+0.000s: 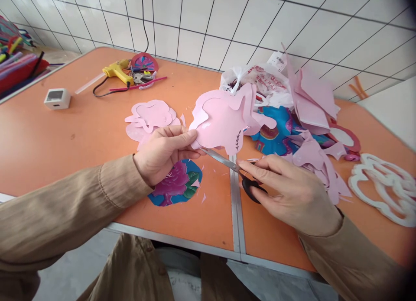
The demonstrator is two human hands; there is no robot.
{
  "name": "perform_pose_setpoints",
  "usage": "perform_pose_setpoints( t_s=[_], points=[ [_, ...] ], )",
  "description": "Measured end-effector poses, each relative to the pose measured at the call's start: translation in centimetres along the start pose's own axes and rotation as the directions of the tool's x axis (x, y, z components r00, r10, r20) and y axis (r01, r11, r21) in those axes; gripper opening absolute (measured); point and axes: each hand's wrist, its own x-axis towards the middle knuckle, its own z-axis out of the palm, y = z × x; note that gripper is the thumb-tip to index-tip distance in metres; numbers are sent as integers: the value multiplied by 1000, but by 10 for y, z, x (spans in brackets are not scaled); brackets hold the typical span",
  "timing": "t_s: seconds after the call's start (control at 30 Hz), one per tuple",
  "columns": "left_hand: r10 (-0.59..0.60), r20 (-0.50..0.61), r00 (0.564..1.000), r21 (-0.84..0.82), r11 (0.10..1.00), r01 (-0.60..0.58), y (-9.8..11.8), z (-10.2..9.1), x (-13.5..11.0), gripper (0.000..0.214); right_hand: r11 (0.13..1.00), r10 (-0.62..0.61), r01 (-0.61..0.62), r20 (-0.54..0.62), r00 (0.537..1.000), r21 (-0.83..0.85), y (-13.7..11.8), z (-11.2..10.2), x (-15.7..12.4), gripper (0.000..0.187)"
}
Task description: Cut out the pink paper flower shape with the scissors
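A person in tan sleeves works at an orange tabletop edged in metal (91,132), where a pale pink, wavy-edged cutout of thin sheet (221,119) is held up in the air above the table's seam, apparently to give the blades room beneath its rim. The left hand (167,151) has the cutout pinched at its near left corner, thumb flat on top and fingers curled below, a grip that seems meant to steady the edge while leaving most of the outline free. The right hand (287,186) is wrapped around steel scissors with black handles (233,166), forefinger stretched toward the pivot, likely for aim; the tips meet the rim just beside the left fingers, and how far the blades are parted I cannot tell. Layered pink flat shapes (152,112) lie beyond the left wrist, perhaps set apart from the crumpled pink offcuts (313,160) heaped on the right. Below the left hand rests a blue rounded piece with a magenta flower (172,184), partly covered by the wrist, small pink slivers scattered on and around it, while a yellow glue gun (118,71) lies toward the wall, seemingly parked out of the way
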Motion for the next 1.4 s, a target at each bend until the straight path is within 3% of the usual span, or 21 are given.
perform_pose_setpoints(
  t_s=[1.07, 1.4],
  points=[
    [71, 47, 996, -76, 995, -67, -12, 0, 0, 20, 997, -5, 8, -32, 999, 76, -7, 7, -4, 32],
    [90, 36, 995, -104, 991, -86, -13, -2, 1, 18, 979, 81, -82, 15, 997, 187, -10, 4, -6, 41]
  ],
)
